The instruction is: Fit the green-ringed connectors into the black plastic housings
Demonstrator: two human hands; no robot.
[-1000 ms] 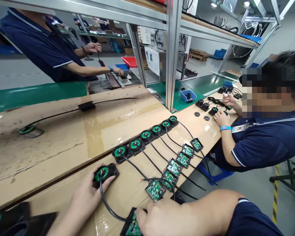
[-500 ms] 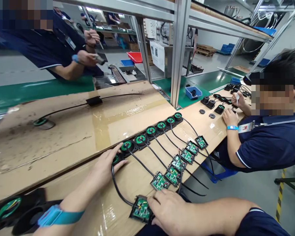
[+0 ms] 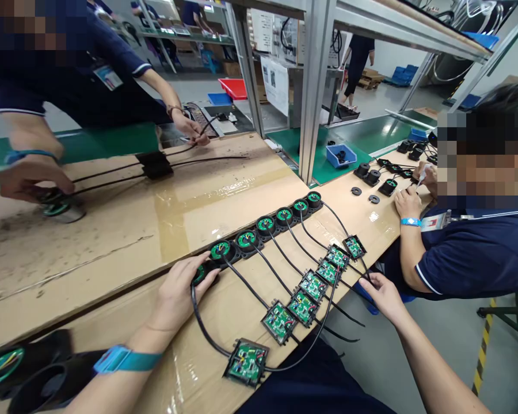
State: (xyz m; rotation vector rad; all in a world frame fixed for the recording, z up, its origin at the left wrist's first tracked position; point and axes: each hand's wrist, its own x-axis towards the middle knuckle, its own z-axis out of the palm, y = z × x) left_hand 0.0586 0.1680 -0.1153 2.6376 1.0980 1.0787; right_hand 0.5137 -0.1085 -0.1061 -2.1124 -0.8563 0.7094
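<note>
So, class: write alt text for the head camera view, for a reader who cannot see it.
The left hand rests on the nearest round black module in a cabled row on the cardboard-covered bench, while the right hand reaches to the cables at its edge.

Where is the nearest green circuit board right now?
In the head view, the nearest circuit board lies at the bottom centre on the cardboard-covered bench, at the near end of the board row, between the left hand and right hand, touching neither.
</note>
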